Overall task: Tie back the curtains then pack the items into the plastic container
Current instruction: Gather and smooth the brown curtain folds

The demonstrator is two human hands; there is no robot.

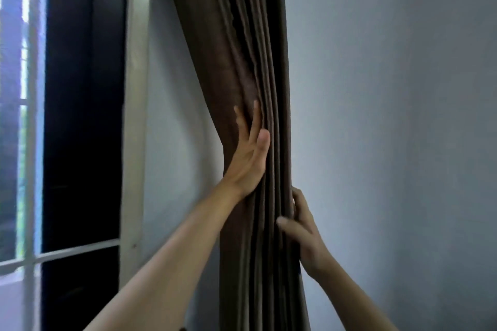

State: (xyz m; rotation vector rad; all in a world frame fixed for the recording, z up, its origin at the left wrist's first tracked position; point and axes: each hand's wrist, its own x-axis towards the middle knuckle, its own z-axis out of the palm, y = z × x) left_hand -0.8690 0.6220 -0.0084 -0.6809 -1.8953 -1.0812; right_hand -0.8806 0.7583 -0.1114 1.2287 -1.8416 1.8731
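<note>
A brown curtain [242, 56] hangs gathered into a narrow bunch of folds against the wall, right of the window. My left hand [248, 153] presses flat on the bunch's left side, fingers straight and pointing up. Lower down, my right hand [302, 226] grips the bunch's right edge, thumb across the front folds and fingers curled behind them. No tie-back or plastic container is in view.
A window [24, 121] with white bars fills the left edge, beside a dark panel [83, 121] and a white frame post [134, 121]. A plain pale wall [390, 129] lies to the right of the curtain.
</note>
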